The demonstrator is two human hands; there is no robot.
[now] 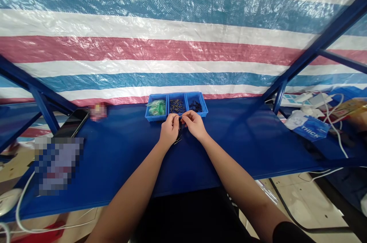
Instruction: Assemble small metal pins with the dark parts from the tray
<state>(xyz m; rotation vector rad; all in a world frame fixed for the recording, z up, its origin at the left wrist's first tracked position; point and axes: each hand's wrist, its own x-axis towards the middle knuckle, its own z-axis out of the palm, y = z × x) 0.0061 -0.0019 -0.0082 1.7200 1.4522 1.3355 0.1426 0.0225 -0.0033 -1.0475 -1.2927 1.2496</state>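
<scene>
My left hand (169, 129) and my right hand (194, 123) meet over the blue table, fingertips nearly touching. Both are closed in a pinch, with a thin small piece (180, 117) between them, too small to name. Just beneath, several slim black pieces with brass-coloured tips (177, 140) lie loose on the table, partly covered by my left hand. Right behind my hands stands a blue three-part bin (157, 118). Its left compartment holds a green and clear plastic bag (157, 107), the middle one dark, metal-tipped slim pieces (177, 106), the right one small black parts (195, 106).
The blue table (120, 166) runs between slanting blue frame bars (311, 50). At the left lie a dark phone-like slab (73, 122) and a blurred packet (59, 164). A blue packet (314, 128) and white cables (338, 132) lie right. A striped sheet (183, 50) hangs behind.
</scene>
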